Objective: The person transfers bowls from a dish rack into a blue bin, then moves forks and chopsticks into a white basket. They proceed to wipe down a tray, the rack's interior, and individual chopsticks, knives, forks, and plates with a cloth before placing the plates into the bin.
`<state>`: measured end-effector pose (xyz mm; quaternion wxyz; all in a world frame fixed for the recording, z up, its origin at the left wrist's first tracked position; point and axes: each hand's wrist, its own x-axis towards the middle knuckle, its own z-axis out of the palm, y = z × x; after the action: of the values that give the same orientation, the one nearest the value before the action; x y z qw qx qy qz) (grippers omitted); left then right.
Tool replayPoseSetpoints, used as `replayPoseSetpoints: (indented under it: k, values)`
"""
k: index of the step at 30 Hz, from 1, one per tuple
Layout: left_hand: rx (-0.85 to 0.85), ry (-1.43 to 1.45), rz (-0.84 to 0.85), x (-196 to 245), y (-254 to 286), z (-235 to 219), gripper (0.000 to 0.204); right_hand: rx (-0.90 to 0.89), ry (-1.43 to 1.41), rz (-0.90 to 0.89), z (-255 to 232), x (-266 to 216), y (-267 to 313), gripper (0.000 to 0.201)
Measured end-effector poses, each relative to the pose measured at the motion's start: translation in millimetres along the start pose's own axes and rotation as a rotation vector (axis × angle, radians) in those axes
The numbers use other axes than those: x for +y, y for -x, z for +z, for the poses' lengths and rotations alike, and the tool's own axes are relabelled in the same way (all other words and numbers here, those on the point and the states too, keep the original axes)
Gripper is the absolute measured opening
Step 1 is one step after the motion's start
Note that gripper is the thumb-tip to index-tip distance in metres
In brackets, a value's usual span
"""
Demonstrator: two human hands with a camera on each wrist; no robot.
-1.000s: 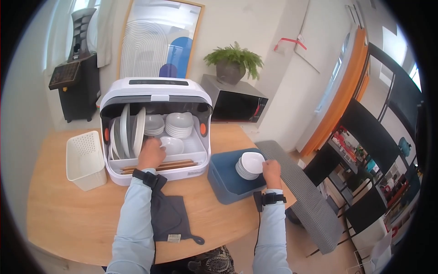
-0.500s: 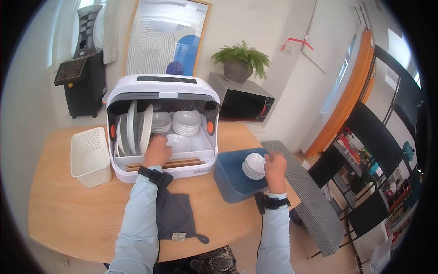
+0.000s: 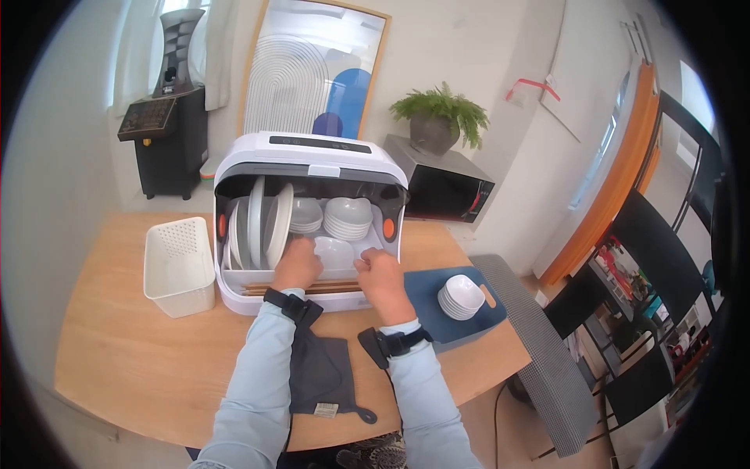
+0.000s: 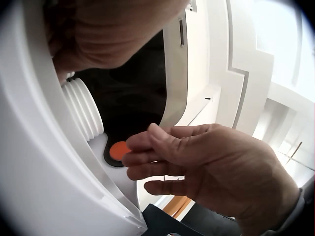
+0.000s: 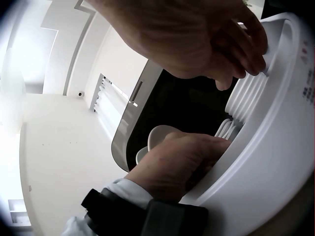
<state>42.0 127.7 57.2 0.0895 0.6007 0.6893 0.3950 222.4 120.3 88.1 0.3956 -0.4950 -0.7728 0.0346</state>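
In the head view a white dish cabinet [image 3: 387,168] stands open on the table. A white bowl [image 3: 334,253] sits at its front, behind the chopsticks [image 3: 258,289]. My left hand [image 3: 298,266] grips this bowl at its left rim; its fingertips are mostly hidden. Just right of the bowl is my right hand [image 3: 383,283], its fingers loosely bent with nothing in them, as the left wrist view shows of the right hand [image 4: 197,162]. Behind stand bowl stacks [image 3: 348,219] and, at the left, upright plates [image 3: 279,227]. A small bowl stack [image 3: 461,297] lies in the blue bin [image 3: 422,293].
A white perforated basket [image 3: 178,270] stands left of the cabinet. In front lies a grey cloth [image 3: 324,375] on the wooden table [image 3: 148,367]. Behind are a microwave [image 3: 445,191] and a potted fern [image 3: 437,129]; a checked bench [image 3: 539,352] is at the right.
My right hand has let go of the bowl stack in the blue bin and moved left to the cabinet's front. The left hand stays by the bowl. The head view has shifted left.
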Motion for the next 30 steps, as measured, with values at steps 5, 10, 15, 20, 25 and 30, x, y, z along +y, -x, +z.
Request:
replayPoseSetpoints:
  k: [5, 10, 15, 20, 25, 30]
  values:
    - [0.007, 0.037, -0.022, 2, 3, -3, 0.038, -0.039, 0.234, 0.170, 46, 6, -20, 0.035]
    - [0.037, 0.075, 0.012, -6, -1, 3, 0.040, -0.019, 0.353, 0.268, 57, -12, -20, 0.035]
    - [0.029, 0.084, 0.076, -17, -12, 11, 0.041, 0.027, 0.343, 0.248, 69, 5, -24, 0.023]
    - [0.064, 0.181, 0.062, -9, -10, 4, 0.037, 0.065, 0.219, 0.263, 63, 7, -27, 0.024]
    - [0.077, 0.202, 0.053, -10, -14, 4, 0.031, 0.194, 0.057, 0.126, 61, 9, -29, 0.023]
    - [0.066, 0.157, 0.061, -7, -12, 1, 0.032, 0.298, -0.002, 0.174, 47, 1, -36, 0.025]
